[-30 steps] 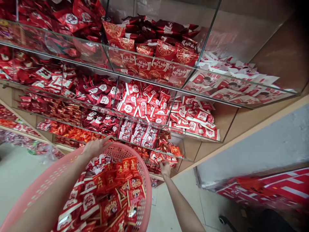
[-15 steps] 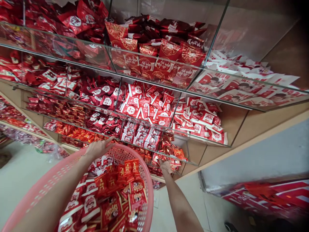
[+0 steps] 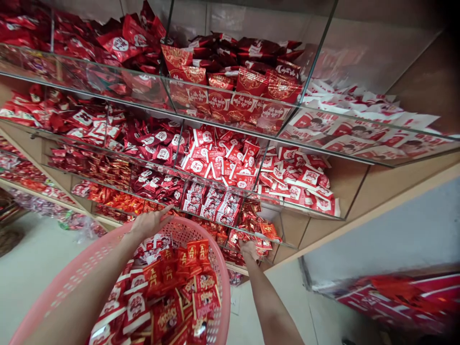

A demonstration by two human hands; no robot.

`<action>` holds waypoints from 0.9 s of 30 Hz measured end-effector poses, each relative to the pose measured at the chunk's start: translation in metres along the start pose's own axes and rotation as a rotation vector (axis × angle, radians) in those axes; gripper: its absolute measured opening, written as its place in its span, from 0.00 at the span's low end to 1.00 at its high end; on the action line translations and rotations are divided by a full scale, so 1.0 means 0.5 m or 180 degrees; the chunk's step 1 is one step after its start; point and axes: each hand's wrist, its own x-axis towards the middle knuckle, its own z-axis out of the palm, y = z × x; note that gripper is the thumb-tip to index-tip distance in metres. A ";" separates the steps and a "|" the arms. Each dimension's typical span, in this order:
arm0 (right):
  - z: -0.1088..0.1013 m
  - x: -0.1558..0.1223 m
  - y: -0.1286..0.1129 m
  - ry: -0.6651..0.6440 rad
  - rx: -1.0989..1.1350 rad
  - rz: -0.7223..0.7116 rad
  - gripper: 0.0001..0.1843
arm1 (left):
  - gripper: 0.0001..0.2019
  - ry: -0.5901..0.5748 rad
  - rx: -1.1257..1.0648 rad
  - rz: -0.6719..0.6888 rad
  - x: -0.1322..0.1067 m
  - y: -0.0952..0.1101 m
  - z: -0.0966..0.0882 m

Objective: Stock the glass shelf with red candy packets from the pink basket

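A pink plastic basket (image 3: 218, 244) with a perforated wall holds a heap of small red, orange and white snack packets (image 3: 167, 316). My left hand (image 3: 151, 224) grips the far rim of this basket, the forearm crossing over its left part. To the right, my right hand (image 3: 249, 250) is at the lowest visible glass-fronted compartment, among red and gold packets (image 3: 253, 225). Its fingertips are hidden by the packets and the glass edge, so whether they grasp one cannot be made out. An orange packet (image 3: 270, 231) lies just above that hand.
Tiered wooden shelves with glass fronts and dividers (image 3: 258, 167) hold red packets. White-edged packets (image 3: 294, 177) and larger red bags (image 3: 251, 86) fill upper compartments. A wooden edge (image 3: 323, 237) slants along the right. Red printed boxes (image 3: 402, 302) are on the tiled floor (image 3: 237, 306).
The view has shifted slightly, so the shelves at left appear a little lower and farther right. Both hands keep nearly the same places, at the basket rim and the low compartment.
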 end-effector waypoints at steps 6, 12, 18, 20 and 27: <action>-0.006 -0.004 0.001 -0.0110 -0.0042 0.0576 0.22 | 0.32 -0.0010 0.0100 0.0015 0.003 -0.001 0.003; -0.021 -0.030 0.032 -0.0056 0.0552 0.0248 0.15 | 0.33 -0.0044 0.0047 -0.0015 0.012 -0.003 0.007; -0.044 -0.146 0.083 -0.0008 0.1223 -0.0398 0.13 | 0.33 -0.0023 0.0009 -0.0049 0.015 -0.002 0.006; -0.069 -0.184 0.090 -0.0047 0.1375 -0.0632 0.15 | 0.32 -0.0029 0.0002 -0.0070 0.016 -0.001 0.006; -0.212 -0.290 -0.004 -0.0532 0.1396 -0.2118 0.13 | 0.32 0.0023 0.0042 -0.0037 0.013 0.002 0.004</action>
